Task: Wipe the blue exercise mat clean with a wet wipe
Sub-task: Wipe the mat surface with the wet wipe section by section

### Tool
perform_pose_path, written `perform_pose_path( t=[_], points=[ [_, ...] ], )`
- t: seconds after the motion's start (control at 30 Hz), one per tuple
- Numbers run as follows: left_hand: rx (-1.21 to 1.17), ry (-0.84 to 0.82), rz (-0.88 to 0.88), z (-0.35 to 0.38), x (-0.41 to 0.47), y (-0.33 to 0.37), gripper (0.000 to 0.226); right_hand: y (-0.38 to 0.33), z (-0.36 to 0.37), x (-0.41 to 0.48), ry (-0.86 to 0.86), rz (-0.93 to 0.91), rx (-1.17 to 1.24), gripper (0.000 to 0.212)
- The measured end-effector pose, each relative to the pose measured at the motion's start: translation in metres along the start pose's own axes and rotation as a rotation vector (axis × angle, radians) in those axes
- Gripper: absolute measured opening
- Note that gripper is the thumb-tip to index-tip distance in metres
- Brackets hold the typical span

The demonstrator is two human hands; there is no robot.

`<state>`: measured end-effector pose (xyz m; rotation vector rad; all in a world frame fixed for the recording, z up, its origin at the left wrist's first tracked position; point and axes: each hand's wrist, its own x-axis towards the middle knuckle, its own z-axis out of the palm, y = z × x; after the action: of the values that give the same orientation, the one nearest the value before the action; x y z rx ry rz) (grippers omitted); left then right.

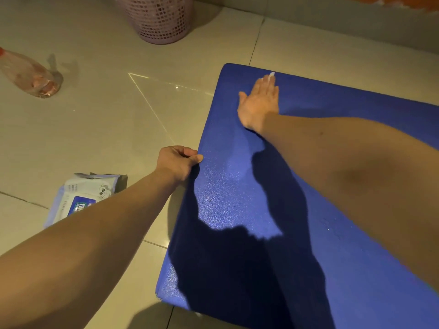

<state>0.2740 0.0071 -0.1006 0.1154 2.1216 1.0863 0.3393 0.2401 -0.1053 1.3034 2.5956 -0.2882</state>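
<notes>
Mat [237,205], blue, lies flat on the tiled floor [107,119] and fills the right half of my view, its near left corner toward me. I read the right hand [260,102] as flat on the mat close to its far edge, palm down, fingers straight and together, thumb spread to the left. The wipe [271,76] sits beneath those fingers: only a small white scrap shows past the fingertips, touching the mat surface; the rest is hidden under the hand. The fingers press it rather than curl round it. The left hand [177,162] is at the mat's left edge, nearer to me than the right hand, fingers curled and thumb laid on the mat's top, pinching that edge. Shadows of both arms fall across the near part of the mat. Off the mat, on the floor to the left, I note a pack of wipes [80,198], partly covered by the left forearm; a clear bottle [31,74] lying on its side farther off; and a pink mesh basket [159,17] at the top of the view
</notes>
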Motion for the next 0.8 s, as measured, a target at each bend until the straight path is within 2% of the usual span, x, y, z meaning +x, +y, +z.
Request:
perform_pose_path(
  t=[0.13, 0.27, 0.33, 0.43, 0.53, 0.6, 0.7, 0.8],
  points=[
    [-0.016, 0.002, 0.000, 0.001, -0.002, 0.001, 0.015, -0.058, 0.006, -0.008, -0.001, -0.215, 0.062, 0.072],
    [-0.015, 0.009, -0.006, 0.001, -0.003, 0.003, 0.015, -0.042, 0.002, 0.001, -0.018, -0.355, -0.028, 0.071],
    [-0.019, 0.009, -0.010, 0.001, -0.002, 0.003, 0.012, -0.018, -0.002, 0.012, -0.010, -0.306, -0.054, 0.073],
    [-0.020, 0.004, -0.008, 0.000, 0.001, 0.001, 0.011, 0.021, -0.009, 0.027, 0.000, -0.064, -0.068, 0.076],
    [-0.010, 0.006, 0.001, -0.001, 0.002, -0.001, 0.012, 0.022, -0.016, 0.033, -0.038, 0.080, -0.005, 0.077],
    [-0.008, 0.006, 0.004, 0.000, 0.003, -0.002, 0.011, -0.006, -0.015, 0.034, -0.037, 0.007, 0.019, 0.075],
    [-0.019, 0.003, 0.004, 0.001, 0.002, -0.001, 0.011, -0.056, -0.009, 0.029, -0.021, -0.262, 0.013, 0.069],
    [-0.022, 0.008, -0.002, 0.001, 0.001, 0.000, 0.017, -0.066, -0.006, 0.019, -0.058, -0.362, -0.007, 0.069]
  ],
)
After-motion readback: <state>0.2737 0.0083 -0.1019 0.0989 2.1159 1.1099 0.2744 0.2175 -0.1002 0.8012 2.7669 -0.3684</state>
